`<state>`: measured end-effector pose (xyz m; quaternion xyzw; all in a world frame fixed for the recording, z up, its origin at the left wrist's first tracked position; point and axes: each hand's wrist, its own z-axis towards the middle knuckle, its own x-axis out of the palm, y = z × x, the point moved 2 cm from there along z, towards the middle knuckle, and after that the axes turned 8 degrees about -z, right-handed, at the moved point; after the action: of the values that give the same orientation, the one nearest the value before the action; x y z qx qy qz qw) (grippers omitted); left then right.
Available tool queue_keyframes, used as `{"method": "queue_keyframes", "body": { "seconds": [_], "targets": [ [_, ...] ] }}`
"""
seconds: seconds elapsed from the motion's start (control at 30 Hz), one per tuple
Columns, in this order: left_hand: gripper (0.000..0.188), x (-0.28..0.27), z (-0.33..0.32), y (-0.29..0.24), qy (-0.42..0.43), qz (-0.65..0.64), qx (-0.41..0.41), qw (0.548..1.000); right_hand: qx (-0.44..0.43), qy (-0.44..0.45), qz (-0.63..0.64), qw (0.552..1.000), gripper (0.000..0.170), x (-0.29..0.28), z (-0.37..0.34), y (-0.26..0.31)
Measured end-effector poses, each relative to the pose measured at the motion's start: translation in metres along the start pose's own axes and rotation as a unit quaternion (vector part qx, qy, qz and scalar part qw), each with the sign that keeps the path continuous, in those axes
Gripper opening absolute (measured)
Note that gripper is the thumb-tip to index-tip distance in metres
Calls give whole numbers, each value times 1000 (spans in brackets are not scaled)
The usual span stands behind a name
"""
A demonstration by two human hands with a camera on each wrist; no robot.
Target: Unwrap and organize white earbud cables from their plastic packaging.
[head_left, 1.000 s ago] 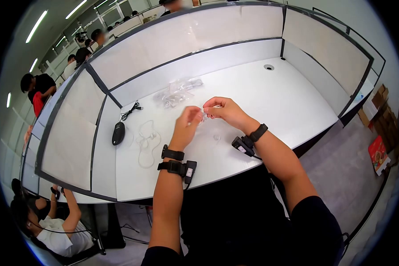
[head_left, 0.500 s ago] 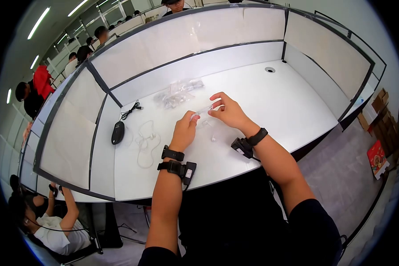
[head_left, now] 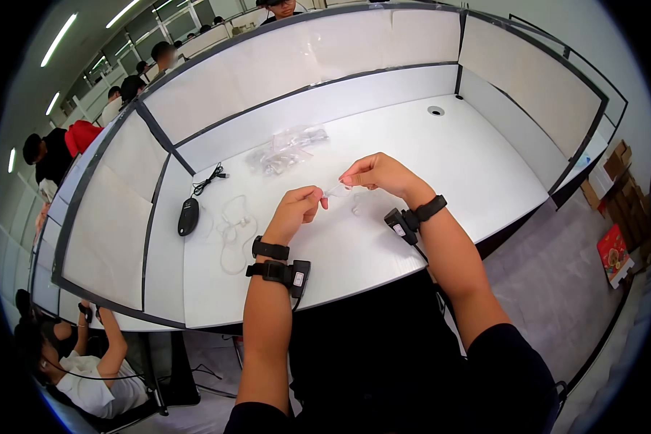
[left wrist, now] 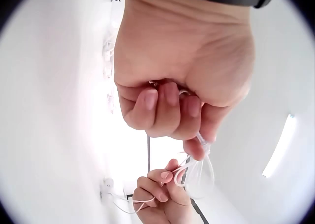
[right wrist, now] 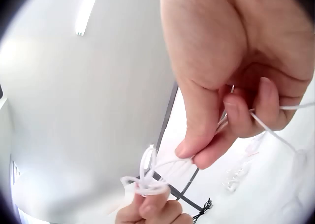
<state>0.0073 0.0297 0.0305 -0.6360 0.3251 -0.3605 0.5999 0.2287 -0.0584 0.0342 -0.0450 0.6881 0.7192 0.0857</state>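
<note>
A looped bundle of thin white cable [right wrist: 147, 182] spans the space between my two hands above the desk. My left hand [head_left: 295, 211] pinches the bundle between thumb and forefinger, its other fingers curled in. To its right and slightly farther off, my right hand [head_left: 383, 176] pinches strands of the same cable with thumb and forefinger. In the right wrist view, one thin strand runs out between the right hand's lower fingers. Beneath the right hand, a small white end hangs close over the desk.
Another white cable [head_left: 229, 233] lies loosely looped on the desk [head_left: 412, 210] at the left. Beyond it is a black mouse [head_left: 188, 217] with its cord bundled. Clear plastic bags [head_left: 286, 152] lie toward the back partition [head_left: 304, 54]. Low panels enclose the desk's back and sides.
The hands were close together, then the right fingers spread. Now the right thumb and forefinger pinch the cable again, and the bundle stretches between the hands.
</note>
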Motion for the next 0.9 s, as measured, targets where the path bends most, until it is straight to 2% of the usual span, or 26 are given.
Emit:
{"method": "queue_keyframes", "body": {
  "seconds": [0.03,0.07,0.2,0.3,0.5,0.7,0.8,0.9],
  "targets": [
    [34,-2,-1,1,23,-34,4,999,35,21,10,999,13,0,-1,2],
    [36,-3,0,3,48,-53,10,997,35,24,4,999,13,2,-1,0],
    [34,-8,4,8,46,-173,47,983,30,46,-14,998,16,8,0,-1],
    [33,-8,8,7,-45,-178,77,980,32,48,-23,998,18,14,-2,6],
    [31,-5,10,9,-102,-147,74,981,20,94,-55,994,19,23,-7,12],
    [26,-10,12,15,-119,-149,54,980,-9,60,-67,996,21,27,-11,20],
    [27,-9,13,13,-117,-157,53,979,-20,57,-132,989,23,26,-6,12],
    [28,-10,13,15,-114,-163,49,979,-67,-4,-144,987,25,31,-5,7]
  ]
}}
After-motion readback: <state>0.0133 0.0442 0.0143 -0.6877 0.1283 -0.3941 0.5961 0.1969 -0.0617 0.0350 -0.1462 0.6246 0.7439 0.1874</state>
